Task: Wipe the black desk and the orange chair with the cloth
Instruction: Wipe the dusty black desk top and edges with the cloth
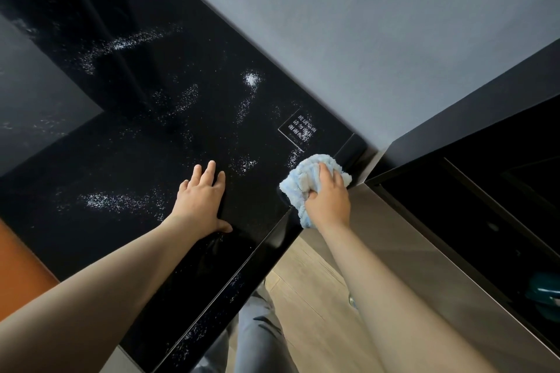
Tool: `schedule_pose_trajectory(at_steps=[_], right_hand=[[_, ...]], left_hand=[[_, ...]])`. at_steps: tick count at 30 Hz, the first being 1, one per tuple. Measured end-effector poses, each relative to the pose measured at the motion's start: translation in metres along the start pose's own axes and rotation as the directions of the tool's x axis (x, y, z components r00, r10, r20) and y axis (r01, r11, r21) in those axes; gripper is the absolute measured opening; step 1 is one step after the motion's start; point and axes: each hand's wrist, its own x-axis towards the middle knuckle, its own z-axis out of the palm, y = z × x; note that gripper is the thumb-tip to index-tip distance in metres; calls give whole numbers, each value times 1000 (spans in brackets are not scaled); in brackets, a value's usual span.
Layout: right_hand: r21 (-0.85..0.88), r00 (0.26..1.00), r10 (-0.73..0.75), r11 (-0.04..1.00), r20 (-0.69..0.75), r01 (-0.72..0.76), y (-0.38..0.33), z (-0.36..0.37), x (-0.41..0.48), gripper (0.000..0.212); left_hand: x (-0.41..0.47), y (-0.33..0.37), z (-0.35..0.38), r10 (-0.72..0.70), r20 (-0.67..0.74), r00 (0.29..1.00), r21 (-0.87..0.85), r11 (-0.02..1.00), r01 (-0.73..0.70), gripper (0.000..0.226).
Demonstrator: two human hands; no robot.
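**Position.** The right hand (328, 194) is closed around a bunched blue-and-white cloth (298, 182) and presses it down at the right corner of the black tabletop (127, 154), close to the wall (363, 24) and the adjoining cabinet (409, 239). Part of the cloth hangs over the near edge. The left hand (201, 200) lies open, palm down and fingers spread, on the tabletop nearer its middle. Only a sliver of the orange chair (21, 260) shows, past the left edge.

**Condition.** White powder (251, 79) lies in patches and streaks across most of the surface and along the near edge. Judged from this, the wiping is at an early stage and the chair is not yet reached.

**Risks.**
- A stroke toward the near edge would push powder onto the wooden floor (306, 278) or the person's trousers.
- A bunched cloth touches little of the surface, so it may smear the glossy black rather than lift the powder.
- The small lettered label (298, 129) sits just beyond the cloth, and a hard pass could catch its edge.
- The flat left palm may leave prints.
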Motion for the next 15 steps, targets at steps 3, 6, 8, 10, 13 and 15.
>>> schedule_pose_trajectory(at_steps=[3,6,8,10,13,15], right_hand=[[5,1000,-1,1000,2,1,-2,3,-7,63],[8,1000,-2,1000,1,2,-5,7,-17,64],[9,1000,-8,1000,7,8,-7,11,-27,64],[13,1000,-10,1000,11,10,-9,16,-36,64],[11,1000,-16,1000,0,16,-13,21,-48,63],[11,1000,-25,1000,-5,25,-17,24,-55,62]], left_hand=[[-8,-6,-1,23,-28,999,-62,998,-25,118],[-20,-10,-2,61,-45,997,-59,996,-63,113],[-31,-15,2,95,-30,995,-36,995,-96,109],[-44,-20,8,130,-12,991,-5,991,-130,105],[-67,-26,19,168,-8,986,28,985,-168,97],[-82,-30,28,165,-1,986,34,986,-165,95]])
